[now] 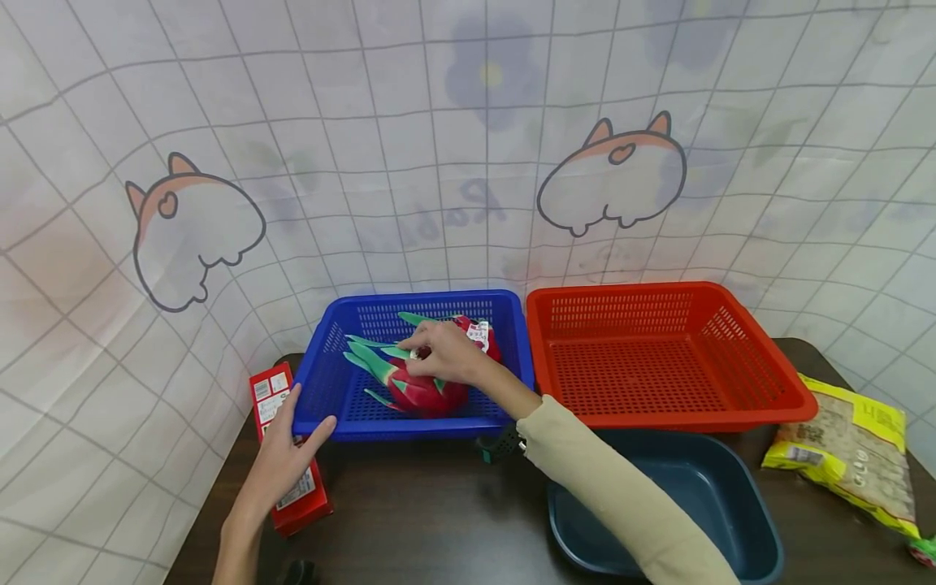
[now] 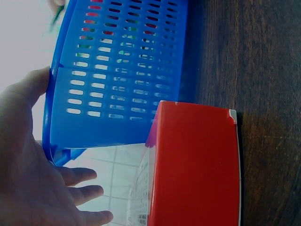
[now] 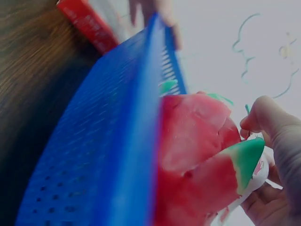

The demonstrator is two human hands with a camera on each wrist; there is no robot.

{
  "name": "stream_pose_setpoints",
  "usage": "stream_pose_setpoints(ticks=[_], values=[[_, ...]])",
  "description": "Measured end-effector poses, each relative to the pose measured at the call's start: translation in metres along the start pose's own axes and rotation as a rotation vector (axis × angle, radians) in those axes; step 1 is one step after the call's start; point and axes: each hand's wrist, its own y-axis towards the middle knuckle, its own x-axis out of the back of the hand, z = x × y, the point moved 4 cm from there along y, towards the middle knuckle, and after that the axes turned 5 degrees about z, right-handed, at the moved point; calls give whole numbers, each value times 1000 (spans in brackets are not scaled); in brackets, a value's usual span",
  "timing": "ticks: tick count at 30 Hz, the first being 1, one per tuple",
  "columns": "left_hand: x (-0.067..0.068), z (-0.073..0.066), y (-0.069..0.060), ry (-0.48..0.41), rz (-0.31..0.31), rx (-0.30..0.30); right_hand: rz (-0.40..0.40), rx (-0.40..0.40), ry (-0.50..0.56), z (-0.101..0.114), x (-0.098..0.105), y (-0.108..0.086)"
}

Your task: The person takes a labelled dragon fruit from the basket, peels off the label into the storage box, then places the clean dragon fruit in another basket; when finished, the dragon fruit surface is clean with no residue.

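Note:
Red toy-like dragon fruits with green leaf tips lie in the blue basket [image 1: 314,406]. My right hand [image 1: 448,351] reaches in over the front dragon fruit [image 1: 427,396], its thumb and finger pinched at the fruit's upper side. In the right wrist view, the curled fingers sit beside the red fruit [image 3: 197,155] and a whitish patch; what exactly they pinch is partly hidden. Behind it a second dragon fruit [image 1: 493,345] bears a white label. My left hand [image 1: 281,455] rests at the basket's front left corner, thumb against the rim, other fingers extended along the side.
A red box [image 1: 303,508] stands beside the blue basket, under my left hand. To the right is an orange-red basket [image 1: 797,402], with a dark blue tub [image 1: 760,520] in front. A yellow bag [image 1: 851,447] lies far right. A patterned curtain [image 1: 409,146] hangs behind.

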Motion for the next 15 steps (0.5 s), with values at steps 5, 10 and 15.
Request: stream_pose_setpoints(ticks=[5, 10, 15], values=[[1, -1, 1, -30, 17, -19, -16, 71, 8, 25, 18, -7], [3, -2, 1, -35, 23, -21, -52, 141, 12, 46, 39, -18], [3, -2, 0, -34, 29, 5, -46, 184, 46, 64, 48, -32]])
